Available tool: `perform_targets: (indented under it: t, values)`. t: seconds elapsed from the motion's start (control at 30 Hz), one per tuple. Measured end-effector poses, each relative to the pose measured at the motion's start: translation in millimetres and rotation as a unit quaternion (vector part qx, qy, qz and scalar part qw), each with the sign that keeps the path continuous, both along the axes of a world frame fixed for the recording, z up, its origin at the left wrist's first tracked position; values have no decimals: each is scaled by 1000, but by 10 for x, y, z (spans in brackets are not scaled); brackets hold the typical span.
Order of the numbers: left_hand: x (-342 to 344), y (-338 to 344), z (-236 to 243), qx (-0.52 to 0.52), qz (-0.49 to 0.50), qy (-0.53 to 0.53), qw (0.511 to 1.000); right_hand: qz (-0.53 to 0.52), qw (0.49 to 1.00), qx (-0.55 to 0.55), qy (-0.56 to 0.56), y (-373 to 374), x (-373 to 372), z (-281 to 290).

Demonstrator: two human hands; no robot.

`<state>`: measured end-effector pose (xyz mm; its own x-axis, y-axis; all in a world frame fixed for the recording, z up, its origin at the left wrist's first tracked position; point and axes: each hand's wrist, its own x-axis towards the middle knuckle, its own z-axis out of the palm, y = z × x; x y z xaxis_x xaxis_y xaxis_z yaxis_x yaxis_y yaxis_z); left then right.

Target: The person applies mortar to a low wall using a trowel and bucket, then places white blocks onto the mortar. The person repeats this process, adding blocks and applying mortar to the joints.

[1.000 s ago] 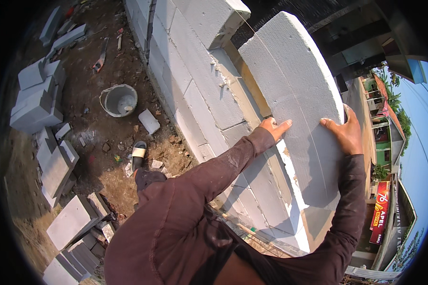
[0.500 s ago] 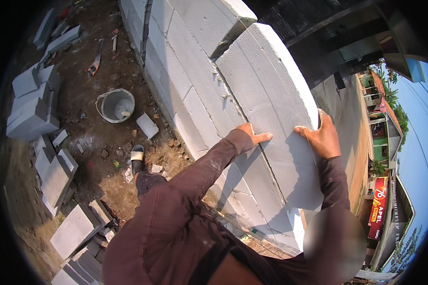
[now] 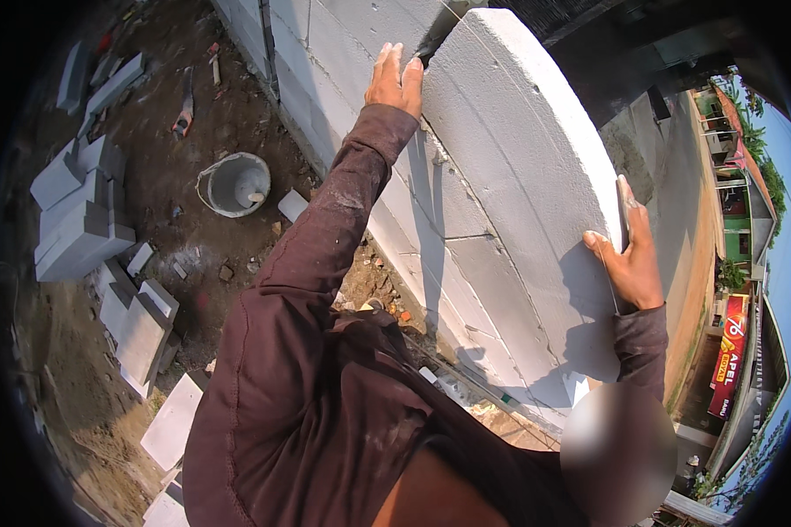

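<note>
A large white aerated concrete block point(image 3: 518, 167) lies on the top course of a wall point(image 3: 466, 255) of similar blocks. My right hand point(image 3: 634, 263) grips its right-hand edge, thumb on the broad face and fingers over the sunlit top. My left hand point(image 3: 395, 83) rests on the neighbouring block point(image 3: 351, 35), fingers stretched out, close to the dark gap between the two blocks. A thin string line runs across the block's face. Crumbly mortar shows along the joint below the block.
Left of the wall, a bucket point(image 3: 235, 184) with a pale tool inside stands on the dirt. A handsaw point(image 3: 185, 105) lies farther off. Stacked blocks point(image 3: 79, 211) and loose slabs point(image 3: 141, 329) sit at the far left. Beyond the wall runs a road point(image 3: 677, 211) with buildings and a red banner point(image 3: 728, 356).
My left hand has moved up and away along the joint, from the block's lower edge to the neighbouring block. My right hand still holds the block's edge. The view has shifted.
</note>
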<state>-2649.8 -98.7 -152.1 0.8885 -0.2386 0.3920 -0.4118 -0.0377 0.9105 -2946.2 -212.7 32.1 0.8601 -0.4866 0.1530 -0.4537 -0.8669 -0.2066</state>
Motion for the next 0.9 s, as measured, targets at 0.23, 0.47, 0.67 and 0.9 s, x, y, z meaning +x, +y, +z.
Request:
perform_targets:
  t: [0.23,0.47,0.67,0.9]
  values:
    - [-535,-369,-263,101,-10,1,995,31,999,28,27,-18,-197,54]
    - [-558,-468,-238,61,43,86,993,21,995,93,-7,-9,-41,52]
    - [-785,-489,-314,78,30,92,992,80,997,7,-17,-72,-256,-3]
    - [-558,-456,-321,67,33,106,992,56,998,33,10,-1,-60,47]
